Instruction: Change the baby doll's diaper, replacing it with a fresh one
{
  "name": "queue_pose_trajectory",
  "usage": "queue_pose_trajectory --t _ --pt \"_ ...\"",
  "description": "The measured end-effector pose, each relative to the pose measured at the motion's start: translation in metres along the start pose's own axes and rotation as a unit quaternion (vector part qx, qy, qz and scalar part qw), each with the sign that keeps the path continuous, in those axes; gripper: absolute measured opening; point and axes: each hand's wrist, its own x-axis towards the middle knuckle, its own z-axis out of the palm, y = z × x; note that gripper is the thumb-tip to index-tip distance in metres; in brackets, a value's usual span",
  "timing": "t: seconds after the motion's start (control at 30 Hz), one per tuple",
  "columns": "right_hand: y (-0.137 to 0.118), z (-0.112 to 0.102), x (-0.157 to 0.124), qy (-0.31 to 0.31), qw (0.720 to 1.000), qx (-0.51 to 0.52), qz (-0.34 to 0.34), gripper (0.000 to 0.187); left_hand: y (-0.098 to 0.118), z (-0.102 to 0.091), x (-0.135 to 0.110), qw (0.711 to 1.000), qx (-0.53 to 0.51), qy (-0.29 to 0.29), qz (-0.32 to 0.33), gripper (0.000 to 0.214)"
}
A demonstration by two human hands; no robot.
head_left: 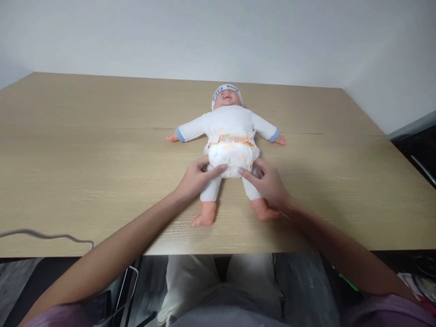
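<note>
A baby doll (229,119) in a white outfit with blue cuffs and a "Happy Baby" cap lies on its back, feet toward me. Around its waist and hips is a white diaper (231,154) with an orange patterned front band. My left hand (200,175) grips the diaper's leg edge on the left, thumb on top near the crotch, fingers partly hidden behind the leg. On the other side, my right hand (265,179) holds the opposite leg edge in the same way, its fingers curled at the doll's thigh.
The doll lies on a light wooden table (102,172) with a seam across it. A pale cable (47,235) runs over the front left edge. Behind stands a white wall (190,36). A dark object (415,145) is beyond the right edge.
</note>
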Motion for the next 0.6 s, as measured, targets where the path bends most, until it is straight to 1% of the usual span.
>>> queue_pose_trajectory --t 0.07,0.13,0.23,0.3,0.43,0.6 --pt "-0.001 0.0 -0.001 0.001 1.0 -0.012 -0.001 0.044 0.0 -0.001 0.001 1.0 -0.022 -0.009 -0.007 0.033" --pt "-0.001 0.002 -0.001 -0.001 0.999 -0.026 -0.019 0.04 -0.001 -0.001 0.001 0.999 -0.032 -0.013 -0.009 0.034" --pt "0.0 0.006 0.0 -0.005 0.998 -0.041 -0.053 0.032 0.0 -0.001 0.001 0.999 -0.036 -0.014 -0.009 0.037" --pt "0.002 0.009 0.002 -0.001 0.998 -0.039 -0.056 0.029 0.0 0.0 0.001 0.999 -0.031 -0.017 -0.011 0.04" --pt "0.005 0.012 0.003 0.009 0.999 -0.014 -0.044 0.029 0.002 -0.002 0.001 1.0 0.011 -0.02 -0.005 0.046" --pt "0.006 0.011 0.004 -0.008 0.999 0.015 -0.044 0.026 -0.003 -0.007 0.007 0.993 0.099 -0.046 0.048 0.048"
